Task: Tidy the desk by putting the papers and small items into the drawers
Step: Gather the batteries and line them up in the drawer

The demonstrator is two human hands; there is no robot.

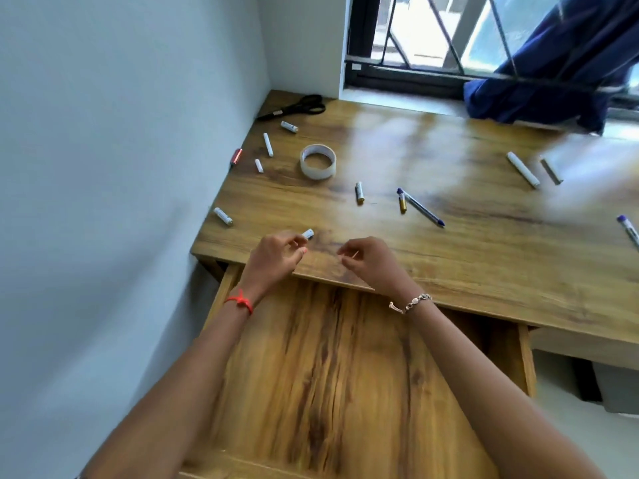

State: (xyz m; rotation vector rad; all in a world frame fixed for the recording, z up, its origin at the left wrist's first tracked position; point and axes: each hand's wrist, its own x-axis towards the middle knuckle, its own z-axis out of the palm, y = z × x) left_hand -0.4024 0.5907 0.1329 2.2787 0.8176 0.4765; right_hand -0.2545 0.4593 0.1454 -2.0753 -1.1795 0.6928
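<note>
Two bare hands over the front edge of the wood-grain bench (449, 257): left hand (276, 255), red thread at the wrist, fingers curled and pinching one end of a small white cylindrical battery (308, 234) lying on the benchtop; right hand (370, 261), silver bracelet at the wrist, loosely curled and gripping nothing. Directly below, pulled out, a bare wooden drawer (332, 368). Farther out on the bench, a roll of pale tape (318, 161), scattered batteries, a blue-capped pen (422, 207), black scissors (297, 106) by the wall.
</note>
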